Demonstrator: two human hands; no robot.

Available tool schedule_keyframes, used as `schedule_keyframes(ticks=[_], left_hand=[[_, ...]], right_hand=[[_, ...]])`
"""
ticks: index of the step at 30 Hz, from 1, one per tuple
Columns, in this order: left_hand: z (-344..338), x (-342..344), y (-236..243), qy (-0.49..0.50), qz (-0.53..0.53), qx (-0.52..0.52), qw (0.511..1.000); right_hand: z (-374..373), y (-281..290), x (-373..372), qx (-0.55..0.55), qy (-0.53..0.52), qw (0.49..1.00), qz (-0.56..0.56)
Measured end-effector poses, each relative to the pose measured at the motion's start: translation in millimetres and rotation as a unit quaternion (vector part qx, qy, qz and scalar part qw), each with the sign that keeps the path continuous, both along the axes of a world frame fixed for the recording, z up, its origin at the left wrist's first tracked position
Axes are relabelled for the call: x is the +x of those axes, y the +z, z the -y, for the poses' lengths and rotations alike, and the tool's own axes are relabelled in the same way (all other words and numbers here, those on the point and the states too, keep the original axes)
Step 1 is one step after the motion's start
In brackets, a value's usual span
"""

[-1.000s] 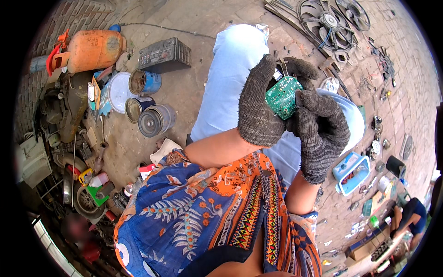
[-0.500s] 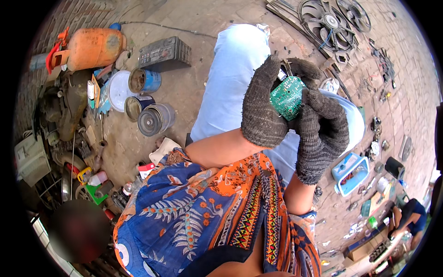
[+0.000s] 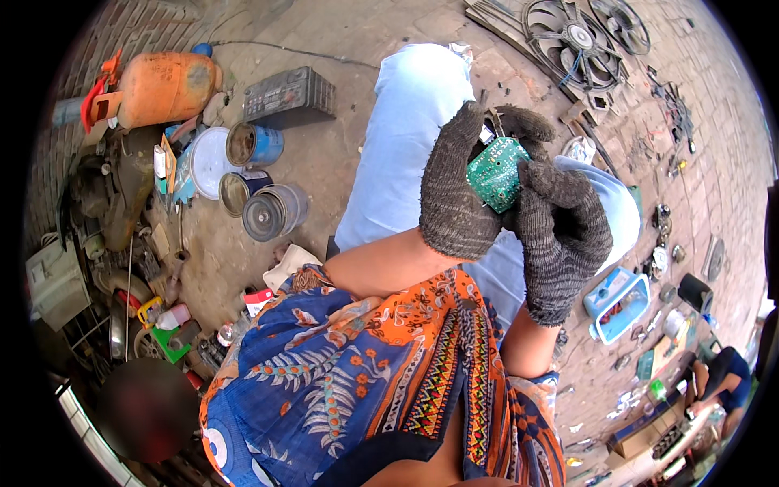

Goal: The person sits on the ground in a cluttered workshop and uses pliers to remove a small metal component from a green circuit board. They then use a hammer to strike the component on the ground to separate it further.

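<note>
A green circuit board [image 3: 494, 173], with solder dots on its upturned face and metal parts at its top edge, is held between my two dark knitted gloves, above my light blue trousers [image 3: 389, 146]. My left hand [image 3: 458, 187] wraps round its left side, thumb raised along the edge. My right hand [image 3: 564, 227] grips the board's right edge with curled fingertips. What lies under the board is hidden.
Around me are an orange gas cylinder [image 3: 166, 85], a black battery [image 3: 290, 93], open cans [image 3: 272, 213], radiator fans [image 3: 580, 36], a blue plastic container [image 3: 613, 302] and scattered parts. A co-worker [image 3: 726, 381] crouches at lower right. Jumbled machinery [image 3: 114, 187] lines the left.
Both hands and the board shifted slightly right half a second ago and are now back a little to the left. The grip looks the same.
</note>
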State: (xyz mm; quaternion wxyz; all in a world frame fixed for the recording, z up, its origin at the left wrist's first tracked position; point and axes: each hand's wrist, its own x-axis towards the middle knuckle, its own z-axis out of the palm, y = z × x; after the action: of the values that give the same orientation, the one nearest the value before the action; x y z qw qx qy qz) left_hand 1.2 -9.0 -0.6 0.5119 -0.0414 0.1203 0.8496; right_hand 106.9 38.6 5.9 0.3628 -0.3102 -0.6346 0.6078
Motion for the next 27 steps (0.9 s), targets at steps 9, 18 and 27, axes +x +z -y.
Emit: schedule_keyframes(ticks=[9, 18, 27], left_hand=[[2, 0, 0, 0.013, -0.039, -0.029, 0.999], [1, 1, 2, 0.001, -0.022, -0.019, 1.000], [0, 0, -2, 0.004, -0.032, -0.019, 0.999]], right_hand=[[-4, -1, 4, -0.003, 0.034, 0.999, 0.028], [-5, -2, 1, 0.019, -0.009, 1.000, 0.009], [-7, 1, 1, 0.012, 0.018, 1.000, -0.002]])
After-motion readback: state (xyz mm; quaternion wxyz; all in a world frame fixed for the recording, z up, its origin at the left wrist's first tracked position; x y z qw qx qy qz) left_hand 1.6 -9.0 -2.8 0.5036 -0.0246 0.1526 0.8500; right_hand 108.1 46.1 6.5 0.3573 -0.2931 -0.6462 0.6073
